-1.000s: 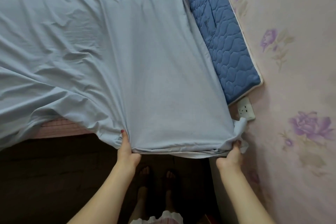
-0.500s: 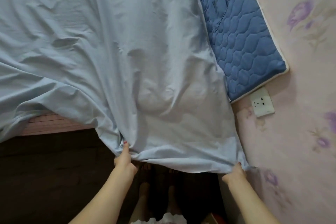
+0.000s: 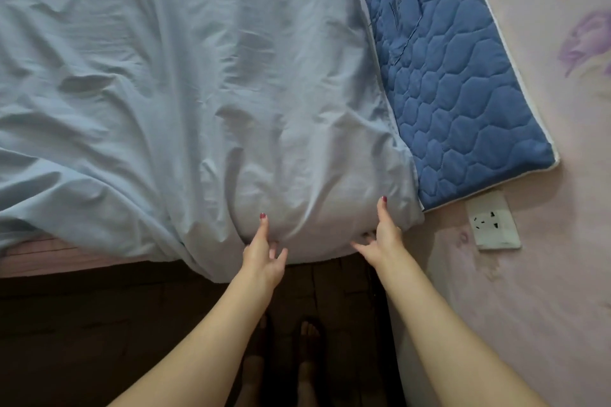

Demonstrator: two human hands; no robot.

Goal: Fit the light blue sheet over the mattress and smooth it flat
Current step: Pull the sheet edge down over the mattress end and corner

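The light blue sheet [image 3: 185,82] lies wrinkled over most of the bed and bulges up near its front edge. A strip of dark blue quilted mattress [image 3: 463,92] shows bare along the right side by the wall. My left hand [image 3: 264,254] pinches the sheet's front hem, thumb on top and the other fingers spread loosely below. My right hand [image 3: 380,238] holds the hem near the sheet's right corner, thumb on top and some fingers tucked under the edge. Both hands sit at the bed's front edge.
A pink wall with purple flowers [image 3: 545,291] runs close along the right, with a white socket [image 3: 492,221] just past the mattress corner. The pink bed base [image 3: 49,256] shows at the lower left. My bare feet [image 3: 307,340] stand on dark floor.
Both hands have moved forward and closer together, carrying the hem from hanging out over the floor onto the bed's front edge. The sheet has gone slack and billowed up.
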